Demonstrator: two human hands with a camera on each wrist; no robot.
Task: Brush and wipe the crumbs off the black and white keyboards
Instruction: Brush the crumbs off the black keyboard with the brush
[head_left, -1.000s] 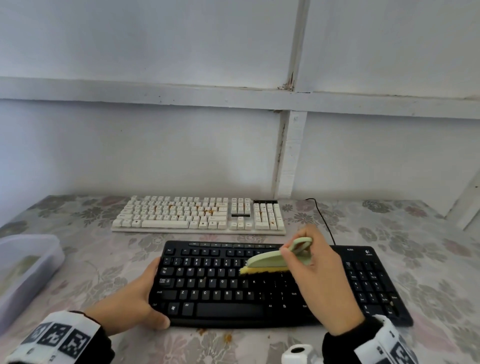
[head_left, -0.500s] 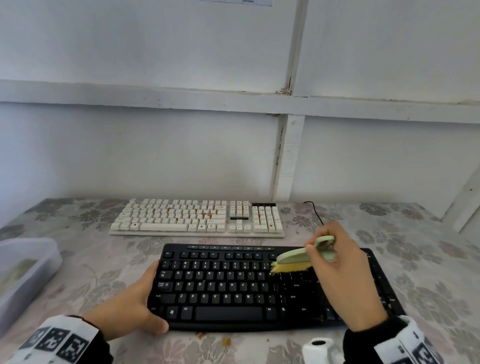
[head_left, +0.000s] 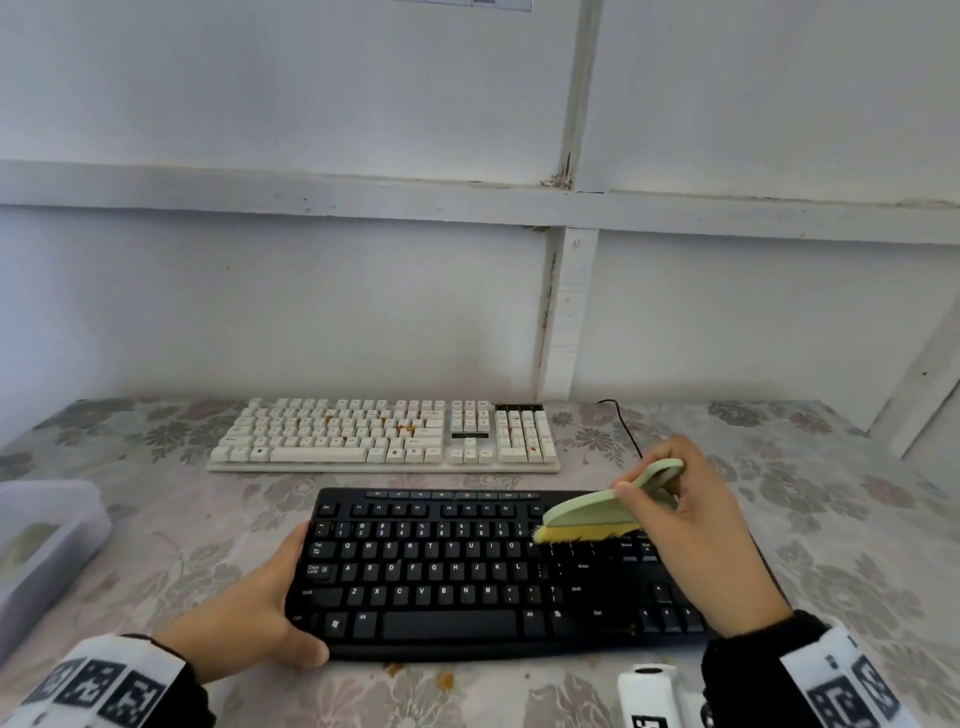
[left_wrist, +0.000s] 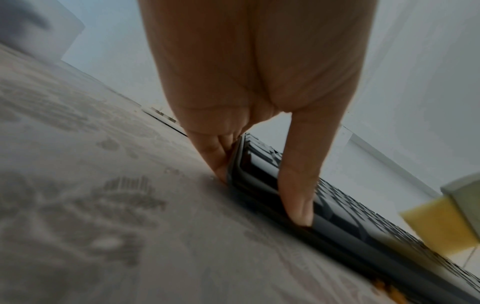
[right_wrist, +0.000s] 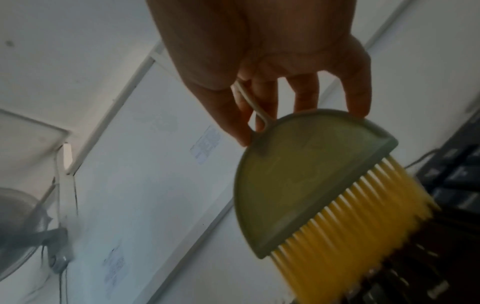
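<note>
right hand: my right hand (head_left: 711, 525) pinches the loop handle of the brush (head_left: 592, 512), thumb on the near side, fingers curled round the far side; in the right wrist view the fingertips (right_wrist: 359, 102) rest on the curved green back.
brush: pale green half-round body, yellow bristles (right_wrist: 345, 232) pointing down, tips touching the number row at the right of the main key block of the black keyboard (head_left: 467, 577).
left hand: my left hand (head_left: 254, 618) grips the near left corner of the black keyboard, thumb (left_wrist: 298, 185) lying along the near edge, fingers curled against the left end down on the tablecloth (head_left: 171, 540).
black keyboard: flat on the table, nearest me, centre to right; right end partly hidden under my right wrist.
crumbs near: a few orange crumbs (head_left: 444, 678) on the cloth just in front of the black keyboard's near edge; maybe one speck by the arrow keys, too small to be sure.
white keyboard: white keyboard (head_left: 384, 434) lies just beyond the black one, shifted left, parallel, not touching it; orange crumbs (head_left: 405, 428) scattered over its middle keys and number pad.
cable: black cable (head_left: 621, 423) runs from the far side toward my right hand.
tub: translucent plastic tub (head_left: 47, 545) at the left edge of the table, well apart from both keyboards.
bottom edge: a white cylindrical object (head_left: 647, 693) with a black top by my right sleeve.
wall: white panelled wall (head_left: 311, 291) behind the table.
</note>
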